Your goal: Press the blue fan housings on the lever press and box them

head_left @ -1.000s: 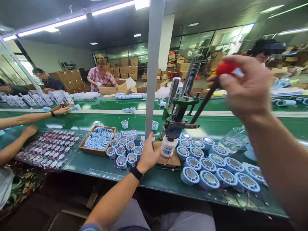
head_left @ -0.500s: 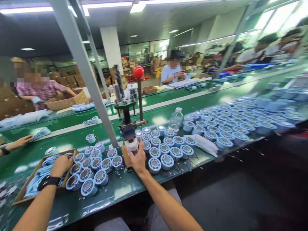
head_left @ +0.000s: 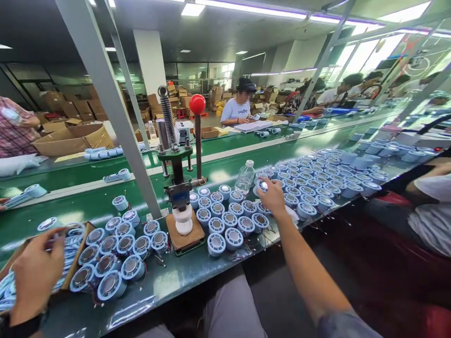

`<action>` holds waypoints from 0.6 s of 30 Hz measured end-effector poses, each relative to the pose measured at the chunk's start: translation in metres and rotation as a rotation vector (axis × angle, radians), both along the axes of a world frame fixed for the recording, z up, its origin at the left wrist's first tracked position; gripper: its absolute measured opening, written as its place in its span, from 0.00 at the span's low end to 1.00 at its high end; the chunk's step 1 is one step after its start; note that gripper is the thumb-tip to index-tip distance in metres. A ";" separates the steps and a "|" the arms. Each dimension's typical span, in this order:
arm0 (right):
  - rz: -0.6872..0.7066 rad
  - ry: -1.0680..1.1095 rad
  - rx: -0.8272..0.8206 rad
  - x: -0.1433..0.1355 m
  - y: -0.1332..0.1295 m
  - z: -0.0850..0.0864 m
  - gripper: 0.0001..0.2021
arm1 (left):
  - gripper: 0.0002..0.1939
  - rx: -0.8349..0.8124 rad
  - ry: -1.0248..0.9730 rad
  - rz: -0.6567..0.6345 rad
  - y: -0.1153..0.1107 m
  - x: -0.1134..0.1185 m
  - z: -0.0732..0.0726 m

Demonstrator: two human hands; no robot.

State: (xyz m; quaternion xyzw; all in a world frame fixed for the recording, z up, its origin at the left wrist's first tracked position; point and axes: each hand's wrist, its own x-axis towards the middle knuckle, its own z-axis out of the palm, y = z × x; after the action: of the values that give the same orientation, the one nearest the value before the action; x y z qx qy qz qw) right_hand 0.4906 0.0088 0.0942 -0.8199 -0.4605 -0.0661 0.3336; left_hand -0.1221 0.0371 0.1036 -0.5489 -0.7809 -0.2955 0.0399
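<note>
A unit (head_left: 263,186) is pinched by the right hand (head_left: 274,196), seemingly being set down; careful release is called for; whether the left hand (head_left: 39,267), beside rings (head_left: 74,233), grips anything cannot be told

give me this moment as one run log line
left hand: over ring box; right hand: holding blue part; press lever: upright, untouched

On the green table (head_left: 172,281), a lever press (head_left: 179,195) is flanked by round light-blue parts (head_left: 234,238), a clear bottle (head_left: 245,177) and a cardboard box (head_left: 76,260).
</note>
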 end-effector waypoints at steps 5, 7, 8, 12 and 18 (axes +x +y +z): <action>0.092 -0.019 -0.216 0.025 0.040 -0.004 0.19 | 0.17 -0.072 -0.373 -0.684 -0.077 0.105 -0.020; 0.129 -0.042 -0.258 0.020 0.042 -0.010 0.16 | 0.17 -0.156 -0.424 -0.906 -0.099 0.137 -0.047; 0.145 -0.055 -0.271 0.018 0.041 -0.010 0.15 | 0.18 -0.184 -0.433 -0.962 -0.106 0.150 -0.063; 0.168 -0.134 -0.270 0.004 0.033 0.001 0.15 | 0.19 -0.102 -0.348 -0.839 -0.111 0.178 -0.120; 0.512 -0.278 -0.173 -0.076 0.086 0.034 0.13 | 0.14 -0.021 -0.096 -0.665 -0.110 0.177 -0.150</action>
State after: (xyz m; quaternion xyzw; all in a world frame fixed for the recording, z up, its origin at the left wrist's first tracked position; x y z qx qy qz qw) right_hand 0.4144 0.0949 0.1279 -0.6856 -0.6974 -0.0522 0.2021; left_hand 0.0549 -0.0731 -0.0459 -0.7594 -0.5632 -0.3097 -0.1010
